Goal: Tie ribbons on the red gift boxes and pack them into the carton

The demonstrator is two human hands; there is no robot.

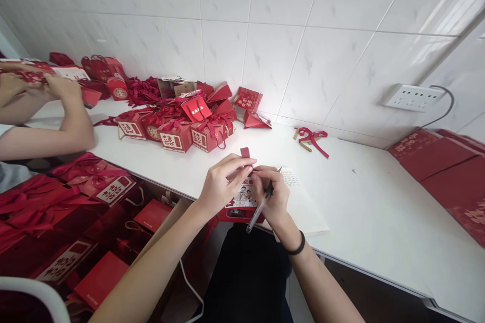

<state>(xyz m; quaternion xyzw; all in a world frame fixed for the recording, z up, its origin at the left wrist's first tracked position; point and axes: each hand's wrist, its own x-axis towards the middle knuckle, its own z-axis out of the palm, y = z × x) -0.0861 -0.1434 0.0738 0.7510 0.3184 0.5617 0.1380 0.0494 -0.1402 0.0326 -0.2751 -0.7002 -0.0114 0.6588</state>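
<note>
My left hand [227,176] is closed in a pinch, with the flat end of a red ribbon [245,152] sticking up beyond its fingers. Against those fingertips, my right hand [273,192] is also closed and carries a pen [258,212] with a clear barrel, slanting down between thumb and fingers. Below both hands, at the table's front edge, is a red gift box [242,196] with a white panel showing a drawn couple; the hands cover its upper part. White paper sheets [305,207], one printed with small marks, lie beside my right hand.
Red gift boxes [174,136] with bows crowd the table's left; loose ribbons [312,139] lie near the wall. A power strip [413,97] and large red boxes [432,161] are right. Filled cartons [151,214] stand low left. Another person's hands [62,88] work far left.
</note>
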